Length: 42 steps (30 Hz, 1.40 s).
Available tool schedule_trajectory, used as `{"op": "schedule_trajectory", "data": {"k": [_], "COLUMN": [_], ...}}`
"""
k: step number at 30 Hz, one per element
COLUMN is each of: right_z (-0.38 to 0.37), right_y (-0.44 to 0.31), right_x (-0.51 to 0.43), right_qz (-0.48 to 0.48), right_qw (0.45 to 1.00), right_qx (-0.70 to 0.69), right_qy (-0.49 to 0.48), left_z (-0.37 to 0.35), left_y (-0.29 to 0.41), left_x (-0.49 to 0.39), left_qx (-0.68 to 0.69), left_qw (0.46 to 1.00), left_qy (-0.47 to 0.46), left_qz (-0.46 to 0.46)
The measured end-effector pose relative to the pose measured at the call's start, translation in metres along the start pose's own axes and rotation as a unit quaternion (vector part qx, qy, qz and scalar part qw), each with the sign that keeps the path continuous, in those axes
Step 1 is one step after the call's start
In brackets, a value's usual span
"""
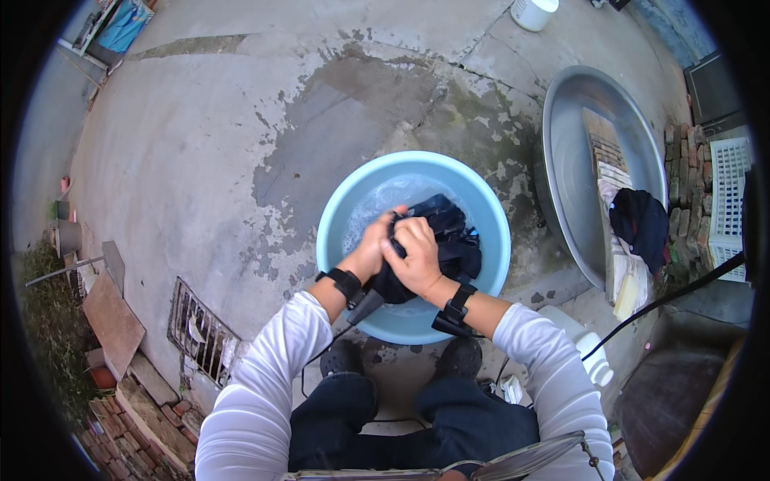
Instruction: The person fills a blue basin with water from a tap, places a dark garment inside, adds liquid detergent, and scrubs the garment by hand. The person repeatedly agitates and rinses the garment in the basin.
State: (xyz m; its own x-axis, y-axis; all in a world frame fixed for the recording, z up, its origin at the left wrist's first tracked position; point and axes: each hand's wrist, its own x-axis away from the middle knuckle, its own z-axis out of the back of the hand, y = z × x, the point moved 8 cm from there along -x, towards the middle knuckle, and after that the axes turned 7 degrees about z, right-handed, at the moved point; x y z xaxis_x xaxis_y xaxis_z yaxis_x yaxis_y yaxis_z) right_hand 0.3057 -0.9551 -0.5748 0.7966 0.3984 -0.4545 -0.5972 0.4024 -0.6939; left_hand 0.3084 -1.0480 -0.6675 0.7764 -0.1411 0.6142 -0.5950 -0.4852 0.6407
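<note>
A light blue plastic basin stands on the concrete before my feet, with sudsy water in it. Dark wet cloth, black or navy, lies bunched in the water. My left hand grips a fold of this cloth from the left. Close against it, my right hand is closed on the same cloth, knuckles up. Part of the cloth hangs below my wrists toward the basin's near side. The fingertips are partly hidden by the hands and the folds.
To the right, a large metal tub holds a wooden washboard with a dark garment over its lower part. A white plastic jug lies near my right forearm. A floor grate is at the left. A white bucket stands far off.
</note>
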Motion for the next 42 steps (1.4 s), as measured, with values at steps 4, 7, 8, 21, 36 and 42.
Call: {"op": "schedule_trajectory", "data": {"k": [4, 7, 8, 21, 36, 42], "right_z": [0.015, 0.026, 0.021, 0.026, 0.027, 0.000], "right_y": [0.080, 0.057, 0.022, -0.006, 0.026, 0.133], "right_x": [-0.017, -0.020, -0.010, -0.020, -0.022, -0.033], "right_qz": [-0.295, -0.248, -0.171, -0.024, -0.187, -0.329], "right_qw": [0.953, 0.965, 0.983, 0.987, 0.977, 0.935], "right_qx": [0.045, 0.026, -0.002, -0.075, 0.067, 0.059], "right_qy": [0.054, 0.080, 0.066, 0.140, 0.082, -0.120], "left_z": [-0.011, -0.024, -0.024, -0.011, -0.014, 0.005], "left_y": [-0.016, -0.017, -0.009, -0.016, -0.016, 0.010], "left_x": [0.006, 0.005, 0.006, 0.010, 0.029, 0.003], "left_qx": [-0.120, 0.168, 0.158, 0.068, -0.106, -0.155], "left_qw": [0.990, 0.978, 0.981, 0.985, 0.966, 0.974], "left_qy": [0.070, -0.024, -0.045, 0.075, 0.137, 0.156], "left_qz": [0.032, 0.124, 0.103, 0.138, 0.190, 0.049]}}
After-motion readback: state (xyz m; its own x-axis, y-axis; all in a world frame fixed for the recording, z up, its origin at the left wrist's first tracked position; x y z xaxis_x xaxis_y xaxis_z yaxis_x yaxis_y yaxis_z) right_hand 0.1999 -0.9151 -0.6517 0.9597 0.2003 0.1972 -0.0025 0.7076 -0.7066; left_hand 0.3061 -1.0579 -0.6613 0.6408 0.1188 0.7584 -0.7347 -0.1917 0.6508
